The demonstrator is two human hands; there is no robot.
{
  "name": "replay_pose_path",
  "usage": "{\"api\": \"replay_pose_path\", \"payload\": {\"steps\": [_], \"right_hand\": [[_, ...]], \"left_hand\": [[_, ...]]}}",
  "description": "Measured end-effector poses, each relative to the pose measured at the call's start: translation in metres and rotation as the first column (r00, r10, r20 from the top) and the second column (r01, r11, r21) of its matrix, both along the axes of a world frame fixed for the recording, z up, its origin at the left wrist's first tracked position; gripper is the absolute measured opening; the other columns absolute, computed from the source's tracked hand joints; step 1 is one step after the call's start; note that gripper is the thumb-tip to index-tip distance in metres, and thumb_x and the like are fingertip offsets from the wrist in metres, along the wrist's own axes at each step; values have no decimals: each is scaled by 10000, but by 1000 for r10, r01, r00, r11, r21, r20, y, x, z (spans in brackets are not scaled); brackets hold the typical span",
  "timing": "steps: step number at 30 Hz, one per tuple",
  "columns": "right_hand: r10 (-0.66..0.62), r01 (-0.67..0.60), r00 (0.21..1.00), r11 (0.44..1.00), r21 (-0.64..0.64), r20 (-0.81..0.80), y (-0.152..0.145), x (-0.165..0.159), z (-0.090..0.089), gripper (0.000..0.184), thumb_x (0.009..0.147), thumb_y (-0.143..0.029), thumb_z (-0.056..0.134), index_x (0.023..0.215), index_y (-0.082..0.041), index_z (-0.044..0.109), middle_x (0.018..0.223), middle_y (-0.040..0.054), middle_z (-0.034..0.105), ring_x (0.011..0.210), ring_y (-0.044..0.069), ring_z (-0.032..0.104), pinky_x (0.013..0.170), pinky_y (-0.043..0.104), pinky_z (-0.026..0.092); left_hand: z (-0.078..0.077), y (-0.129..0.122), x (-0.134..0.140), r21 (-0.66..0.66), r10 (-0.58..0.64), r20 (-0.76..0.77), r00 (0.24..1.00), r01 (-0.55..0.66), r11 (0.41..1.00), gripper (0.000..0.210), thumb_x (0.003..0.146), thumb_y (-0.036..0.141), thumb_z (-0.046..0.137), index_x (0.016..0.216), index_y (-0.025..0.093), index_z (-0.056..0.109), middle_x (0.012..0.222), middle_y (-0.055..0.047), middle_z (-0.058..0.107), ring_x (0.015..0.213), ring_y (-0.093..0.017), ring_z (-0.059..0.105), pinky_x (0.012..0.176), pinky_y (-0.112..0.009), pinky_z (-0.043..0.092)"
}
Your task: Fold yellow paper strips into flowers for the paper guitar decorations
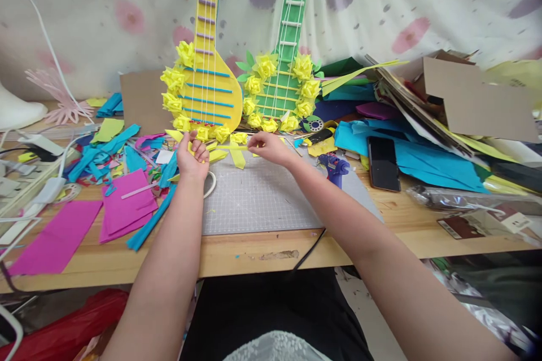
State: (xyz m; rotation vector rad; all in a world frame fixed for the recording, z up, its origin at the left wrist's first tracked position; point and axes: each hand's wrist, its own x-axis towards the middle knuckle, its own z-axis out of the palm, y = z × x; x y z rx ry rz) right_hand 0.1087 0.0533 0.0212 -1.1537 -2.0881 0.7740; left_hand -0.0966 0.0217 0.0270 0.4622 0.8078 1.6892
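Note:
Between my two hands a thin yellow paper strip [226,147] is stretched level above the back of the grey cutting mat [262,203]. My left hand [192,157] is curled closed around one end, with more yellow paper showing at its fingers. At the other end, my right hand [267,148] pinches the strip between thumb and fingertips. A yellow paper piece [237,159] lies on the mat below it. Just behind the hands stand a yellow paper guitar [228,82] and a green paper guitar [277,93], both edged with yellow paper flowers [173,79].
A blue glue gun [334,169] rests at the mat's right, near a phone [383,163] on blue paper. Magenta sheets [127,203] and paper scraps cover the left side. A tape roll [210,185] sits by my left wrist. Cardboard [478,96] is piled at right.

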Motion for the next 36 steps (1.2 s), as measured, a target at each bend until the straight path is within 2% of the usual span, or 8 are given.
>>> {"api": "replay_pose_path", "payload": {"steps": [5,9,13,20,27,30,33,36], "right_hand": [[-215,84,942,894,-439,-257,-7,52,-12,75,670,-231,612,698,-171,576,605,-26,511,506,67,412,514,226,339],[-337,195,924,821,-537,-179,-16,55,-26,54,677,-176,584,696,-178,534,562,-28,503,475,80,436,468,221,342],[-360,325,933,873,-365,-31,-23,40,-31,179,655,-117,550,805,-194,490,676,-32,574,506,81,480,504,217,365],[-331,366,920,917,-158,212,-31,25,-31,349,683,-227,593,1021,-211,504,869,-12,649,748,138,568,646,248,389],[-321,362,906,925,-114,277,-29,17,-33,158,708,-210,580,864,-205,607,830,6,650,728,139,549,605,248,348],[-325,362,923,915,-177,206,-26,19,-34,128,681,-178,582,803,-200,615,759,-9,629,687,125,531,596,244,344],[-347,336,938,889,-311,21,-25,24,-34,83,660,-173,589,743,-182,591,653,-30,560,611,101,490,580,239,348],[-389,249,878,869,-427,-279,-26,29,-30,120,652,-240,610,741,-181,557,597,-58,477,549,76,431,546,227,348]], "left_hand": [[-19,4,27,-68,59,-516,855,-110,992,134,645,185,674,671,176,543,477,84,379,395,-35,333,387,-142,218],[-32,3,46,-78,-23,-953,301,-172,982,117,647,211,675,666,187,562,586,0,526,635,-155,554,528,-202,345],[-34,4,58,-149,-195,-967,-163,-258,955,313,757,373,573,986,160,550,950,-150,640,909,-292,609,690,-325,428],[-32,10,61,-238,-322,-907,-271,-300,924,383,776,395,529,1058,135,544,1031,-194,641,979,-335,603,759,-385,442],[-34,8,50,-180,-220,-968,-120,-275,944,85,737,246,552,757,167,572,806,-115,647,843,-278,609,707,-339,420],[-30,5,50,-180,-99,-944,314,-239,954,114,713,258,611,690,176,534,629,-16,557,631,-159,549,572,-251,384],[-21,0,53,-250,-114,-549,828,-32,968,133,749,244,596,695,167,503,533,54,432,426,-48,360,392,-176,229],[-13,-6,59,-251,-254,-92,963,224,942,184,767,215,601,662,159,460,470,94,309,345,-7,207,321,-145,114]]}}
